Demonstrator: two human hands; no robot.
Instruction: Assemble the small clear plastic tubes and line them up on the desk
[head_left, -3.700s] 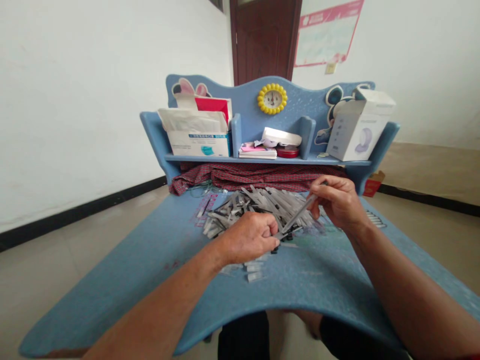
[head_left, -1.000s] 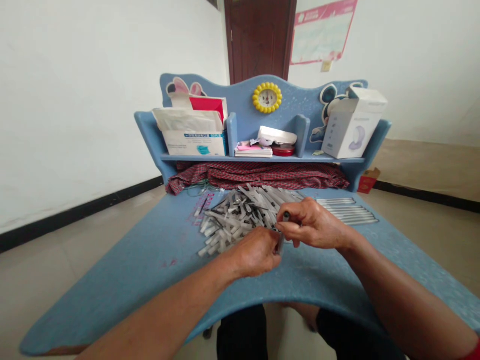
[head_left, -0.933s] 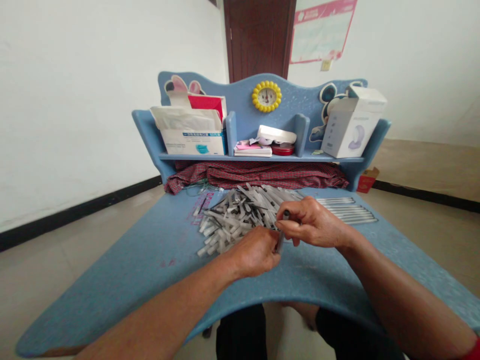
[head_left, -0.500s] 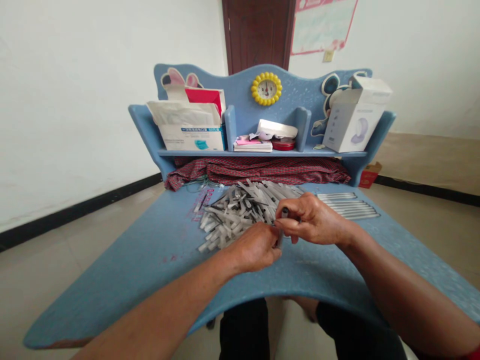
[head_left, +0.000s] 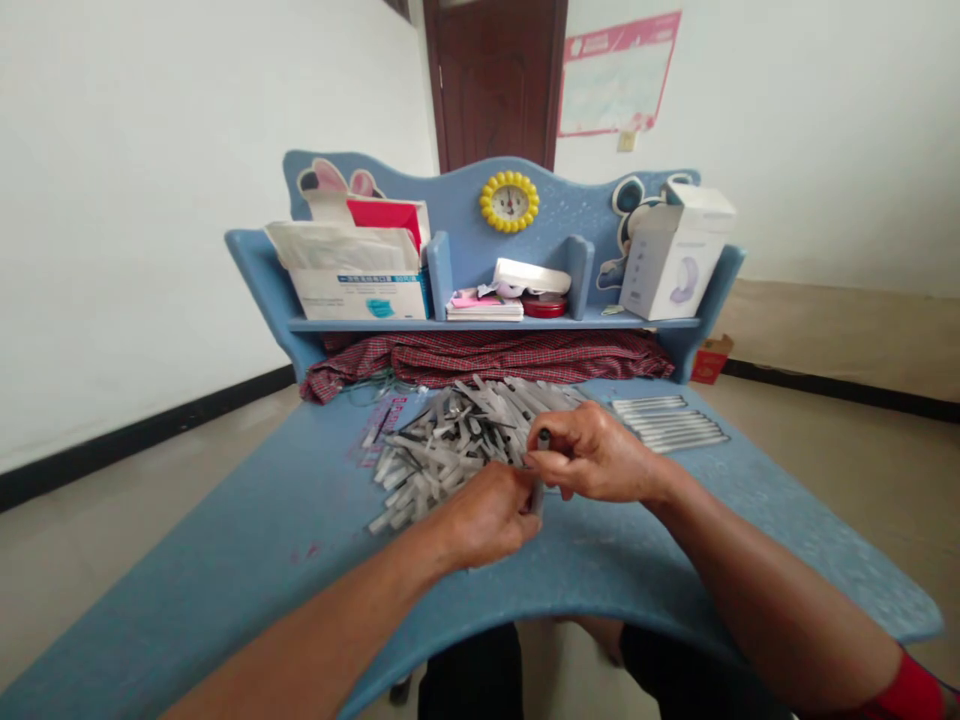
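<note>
My left hand (head_left: 491,515) is closed around a translucent pen part (head_left: 537,496), whose end shows beside the thumb. Touching or almost touching it, my right hand (head_left: 596,455) pinches a dark-ended pen piece (head_left: 544,438) between thumb and forefinger. Fingers cover most of both pieces, so I cannot tell whether they are joined. A heap of frosted, translucent pen parts (head_left: 431,455), some with black bits, lies behind and left of my hands. To the right of my right hand, several pens (head_left: 671,425) lie side by side in a neat row.
The blue desk (head_left: 247,560) has a curved front edge. A checked cloth (head_left: 480,355) is bunched under the shelf, which carries a mask box (head_left: 360,295), a red round tin (head_left: 544,307) and a white carton (head_left: 679,260). A yellow flower-shaped clock (head_left: 509,202) sits above.
The camera view has shifted, so desk and hands appear lower and further left. Both hands keep their grips close together, and the pen part in my left hand shows more clearly.
</note>
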